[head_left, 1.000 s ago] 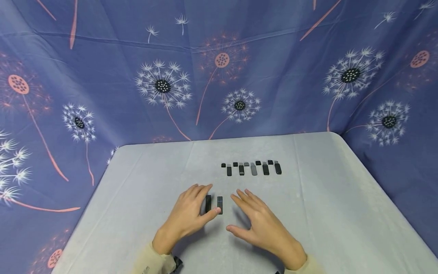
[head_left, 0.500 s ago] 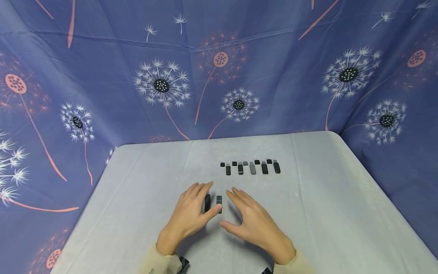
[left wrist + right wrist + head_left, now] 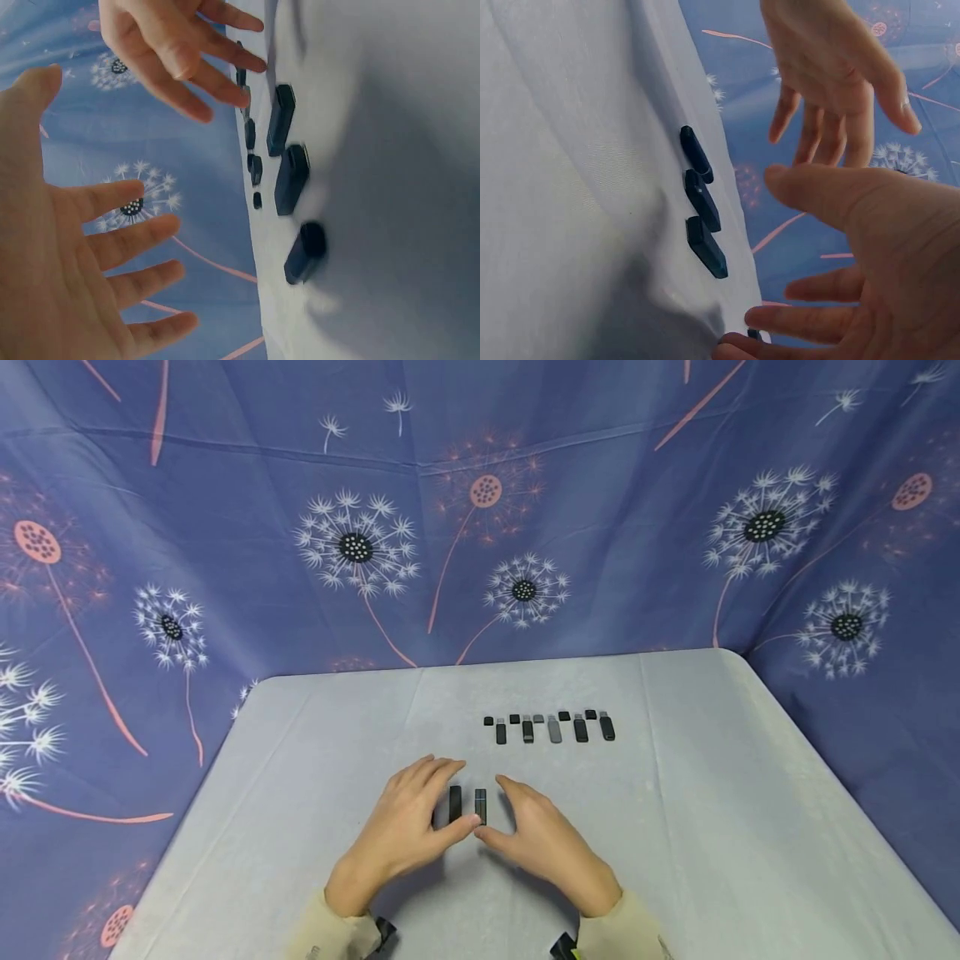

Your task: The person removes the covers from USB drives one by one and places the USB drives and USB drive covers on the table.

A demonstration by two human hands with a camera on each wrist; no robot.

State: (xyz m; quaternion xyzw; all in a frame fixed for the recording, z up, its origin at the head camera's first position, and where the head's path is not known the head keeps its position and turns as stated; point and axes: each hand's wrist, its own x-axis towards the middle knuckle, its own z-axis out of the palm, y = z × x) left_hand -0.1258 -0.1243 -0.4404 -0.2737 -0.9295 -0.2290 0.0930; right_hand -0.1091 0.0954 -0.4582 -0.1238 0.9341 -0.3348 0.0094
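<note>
My left hand [image 3: 401,827] is open, its fingers spread over the near part of the table, and it holds nothing. Beneath and beside it lie dark USB sticks: one [image 3: 455,803] by the left fingers, another [image 3: 481,802] between the hands with the left thumb tip overlapping its near end. A third dark stick [image 3: 306,253] shows in the left wrist view and is mostly hidden behind the left hand in the head view. My right hand [image 3: 547,847], also open and holding nothing, stands just right of the middle stick, thumb tip close to the left thumb.
Farther back, a row of several uncapped USB sticks [image 3: 554,730], black and one grey, lies on the pale cloth-covered table [image 3: 315,752]. Small loose caps [image 3: 564,716] sit beside their plugs. A blue dandelion-patterned curtain [image 3: 450,435] hangs behind the table's far edge.
My right hand has moved left toward the left hand, and its thumb now sits near the left thumb. The left hand has barely shifted. The USB sticks stay where they were.
</note>
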